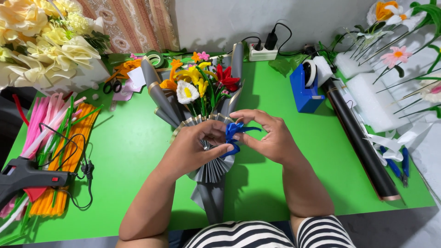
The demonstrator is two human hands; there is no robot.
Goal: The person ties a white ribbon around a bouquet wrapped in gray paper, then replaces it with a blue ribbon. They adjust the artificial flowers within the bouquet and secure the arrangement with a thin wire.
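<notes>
A bouquet (pixel 202 87) of handmade flowers in yellow, white, red and orange lies on the green table (pixel 133 147), wrapped in pleated grey paper (pixel 213 183). Over the wrap's waist, my left hand (pixel 195 147) and my right hand (pixel 266 135) together pinch a blue ribbon bow (pixel 233 133). My left thumb presses the bow's lower loop. My right fingers grip its upper loops and a tail that points right.
A black glue gun (pixel 25 177) and bundles of pink, green and orange pipe cleaners (pixel 59 138) lie at left. A blue tape dispenser (pixel 305 87), a black paper roll (pixel 360 142), foam sheets and pliers (pixel 395 167) sit at right. Scissors (pixel 112 85), tape roll and power strip (pixel 262 53) lie behind.
</notes>
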